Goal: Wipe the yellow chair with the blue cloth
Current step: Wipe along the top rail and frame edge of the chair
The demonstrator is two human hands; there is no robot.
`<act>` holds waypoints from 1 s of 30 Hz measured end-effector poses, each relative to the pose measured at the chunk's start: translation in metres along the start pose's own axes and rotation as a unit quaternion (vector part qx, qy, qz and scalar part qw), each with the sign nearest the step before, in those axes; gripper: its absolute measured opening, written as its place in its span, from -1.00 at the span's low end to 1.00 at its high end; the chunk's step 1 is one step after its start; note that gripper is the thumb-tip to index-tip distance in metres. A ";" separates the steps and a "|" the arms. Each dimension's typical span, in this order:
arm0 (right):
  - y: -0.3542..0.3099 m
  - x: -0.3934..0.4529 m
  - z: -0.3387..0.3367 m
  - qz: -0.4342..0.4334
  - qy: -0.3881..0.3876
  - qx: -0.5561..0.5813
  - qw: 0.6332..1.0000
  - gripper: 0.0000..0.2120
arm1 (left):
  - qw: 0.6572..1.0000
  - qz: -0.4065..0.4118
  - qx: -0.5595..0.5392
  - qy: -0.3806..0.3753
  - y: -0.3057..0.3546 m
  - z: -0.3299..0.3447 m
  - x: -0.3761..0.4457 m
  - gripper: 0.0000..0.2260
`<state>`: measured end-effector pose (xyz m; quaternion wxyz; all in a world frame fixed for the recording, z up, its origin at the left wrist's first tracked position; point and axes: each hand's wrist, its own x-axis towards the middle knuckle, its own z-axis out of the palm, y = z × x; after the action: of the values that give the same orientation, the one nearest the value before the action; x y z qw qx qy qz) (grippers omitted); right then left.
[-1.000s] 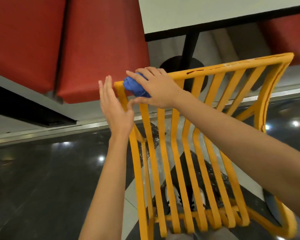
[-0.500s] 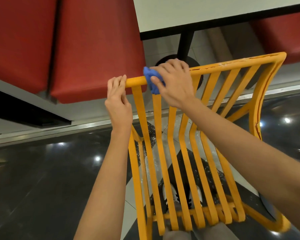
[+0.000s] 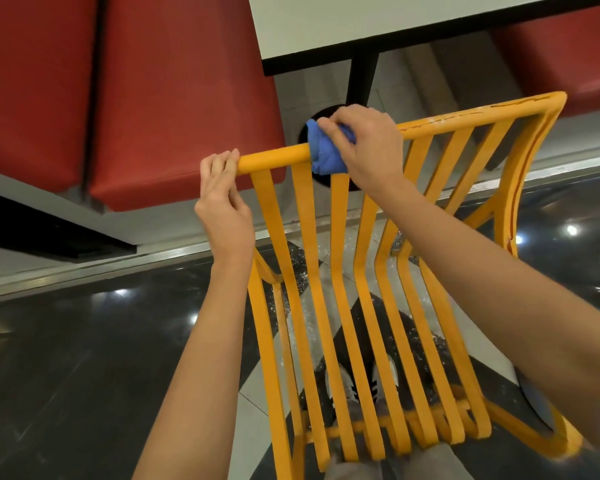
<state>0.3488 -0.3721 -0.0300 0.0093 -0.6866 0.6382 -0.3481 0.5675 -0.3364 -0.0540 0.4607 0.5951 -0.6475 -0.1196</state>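
Yellow slatted metal chair (image 3: 340, 306): 1, seen from the head view, looking down over its backrest; top rail runs from lower left to upper right, with scuffed, chipped paint toward the right corner. Vertical slats: about 9, though the exact count is uncertain where the right forearm crosses them. Lower frame near the bottom edge is blurred, and the seat and legs are hard to make out.

Blue crumpled cloth (image 3: 323, 157): 1, wrapped around the top rail left of its middle; much of it is covered by the right hand, so its full size cannot be told.

Right hand (image 3: 368, 143): 1, fingers curled together over the rail, gripping the cloth against it; thumb hidden beneath.

Left hand (image 3: 224, 202): 1, at the left end of the top rail, fingers pressed together with tips resting on the rail end. Whether the thumb hooks under the rail cannot be told.

Bare forearms: 2, both cut off by the bottom and right edges.

Red padded bench seats (image 3: 153, 98): 2 panels at upper left, plus 1 more red cushion at upper right, all cropped by the frame.

White tabletop with black edge (image 3: 395, 22): 1, on a black post, top cut off; its round base is mostly hidden behind cloth and hand.

Shoes (image 3: 361, 379): 2, glimpsed between slats on the dark glossy floor (image 3: 66, 358).
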 end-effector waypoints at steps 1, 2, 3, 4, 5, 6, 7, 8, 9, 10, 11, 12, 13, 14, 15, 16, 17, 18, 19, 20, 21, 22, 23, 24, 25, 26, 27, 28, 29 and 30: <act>-0.002 -0.002 0.000 0.001 -0.011 0.001 1.000 -0.57 | 1.000 0.003 -0.002 0.005 0.000 0.001 0.001 -0.55; -0.008 -0.004 0.001 -0.009 -0.029 -0.007 1.000 -0.52 | 1.000 0.005 -0.003 0.012 0.000 0.002 0.002 -0.55; -0.015 -0.008 0.002 -0.029 -0.056 -0.022 0.998 -0.47 | 1.000 0.004 -0.002 0.017 0.000 0.002 0.001 -0.54; -0.024 -0.011 0.002 -0.060 -0.092 -0.039 0.993 -0.40 | 1.000 0.000 0.000 0.023 0.001 0.003 0.002 -0.53; -0.033 -0.013 0.005 -0.097 -0.130 -0.064 0.985 -0.33 | 1.000 -0.005 0.003 0.029 0.002 0.003 0.002 -0.53; -0.043 -0.014 0.009 -0.134 -0.163 -0.094 0.973 -0.29 | 0.999 -0.009 0.003 0.032 0.002 0.002 0.002 -0.53; -0.054 -0.013 0.017 -0.164 -0.187 -0.120 0.961 -0.27 | 0.999 -0.010 0.001 0.031 0.001 0.002 0.003 -0.53; -0.066 -0.010 0.024 -0.182 -0.200 -0.134 0.953 -0.29 | 1.000 -0.009 -0.003 0.025 0.001 0.001 0.004 -0.53; -0.075 -0.008 0.031 -0.192 -0.206 -0.138 0.949 -0.31 | 1.000 -0.004 -0.003 0.016 -0.001 0.000 0.004 -0.53; -0.082 -0.005 0.036 -0.200 -0.207 -0.137 0.948 -0.35 | 1.000 0.004 0.002 0.007 -0.002 -0.002 0.004 -0.53; -0.083 -0.001 0.038 -0.206 -0.206 -0.133 0.947 -0.38 | 1.000 0.013 0.008 -0.003 -0.004 -0.003 0.004 -0.54; -0.078 0.000 0.036 -0.214 -0.205 -0.128 0.947 -0.40 | 1.000 0.021 0.015 -0.011 -0.006 -0.005 0.004 -0.55; -0.070 0.001 0.031 -0.219 -0.202 -0.119 0.947 -0.42 | 0.999 0.028 0.022 -0.015 -0.007 -0.006 0.004 -0.57; -0.058 0.002 0.023 -0.218 -0.201 -0.107 0.949 -0.44 | 0.999 0.032 0.029 -0.016 -0.008 -0.007 0.003 -0.58; -0.045 0.001 0.014 -0.214 -0.200 -0.096 0.951 -0.45 | 0.999 0.034 0.034 -0.015 -0.008 -0.007 0.003 -0.59; -0.030 0.000 0.004 -0.209 -0.199 -0.089 0.953 -0.46 | 0.999 0.035 0.035 -0.015 -0.008 -0.007 0.002 -0.60; -0.014 -0.002 -0.006 -0.203 -0.194 -0.089 0.956 -0.47 | 0.999 0.034 0.034 -0.015 -0.007 -0.007 0.002 -0.61; 0.004 -0.004 -0.017 -0.195 -0.189 -0.095 0.958 -0.47 | 0.999 0.031 0.031 -0.014 -0.006 -0.007 0.000 -0.61; 0.022 -0.006 -0.029 -0.182 -0.183 -0.102 0.961 -0.48 | 0.999 0.028 0.029 -0.013 -0.004 -0.007 -0.001 -0.61; 0.040 -0.008 -0.040 -0.165 -0.179 -0.108 0.964 -0.50 | 0.999 0.025 0.026 -0.011 -0.003 -0.007 -0.001 -0.61; 0.056 -0.011 -0.051 -0.149 -0.176 -0.111 0.967 -0.51 | 1.000 0.021 0.022 -0.009 -0.003 -0.007 -0.001 -0.61; 0.069 -0.013 -0.061 -0.135 -0.174 -0.111 0.969 -0.53 | 1.000 0.017 0.017 -0.006 -0.002 -0.007 -0.002 -0.60; 0.078 -0.015 -0.068 -0.119 -0.170 -0.108 0.972 -0.54 | 1.000 0.011 0.012 -0.001 -0.001 -0.006 -0.002 -0.59; 0.083 -0.018 -0.073 -0.102 -0.166 -0.102 0.975 -0.56 | 1.000 0.005 0.009 0.006 0.000 -0.005 -0.002 -0.57; 0.083 -0.020 -0.074 -0.088 -0.161 -0.096 0.978 -0.57 | 1.000 -0.003 0.007 0.015 0.002 -0.003 -0.002 -0.55; 0.078 -0.020 -0.072 -0.076 -0.156 -0.093 0.980 -0.58 | 1.000 -0.013 0.003 0.025 0.004 0.000 -0.002 -0.52; 0.069 -0.020 -0.067 -0.071 -0.153 -0.095 0.981 -0.58 | 0.999 -0.022 0.001 0.032 0.006 0.001 -0.002 -0.51; 0.055 -0.019 -0.058 -0.076 -0.154 -0.101 0.980 -0.58 | 0.999 -0.027 0.000 0.032 0.009 0.002 -0.001 -0.50; 0.038 -0.016 -0.045 -0.091 -0.158 -0.105 0.978 -0.58 | 0.999 -0.026 0.011 0.028 0.011 0.002 0.000 -0.51; 0.018 -0.013 -0.030 -0.111 -0.162 -0.106 0.975 -0.58 | 0.999 -0.024 0.038 0.022 0.013 0.001 0.003 -0.52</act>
<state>0.3195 -0.3507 -0.0220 0.0008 -0.7976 0.5813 -0.1612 0.5589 -0.3358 -0.0445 0.4488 0.6298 -0.6271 -0.0924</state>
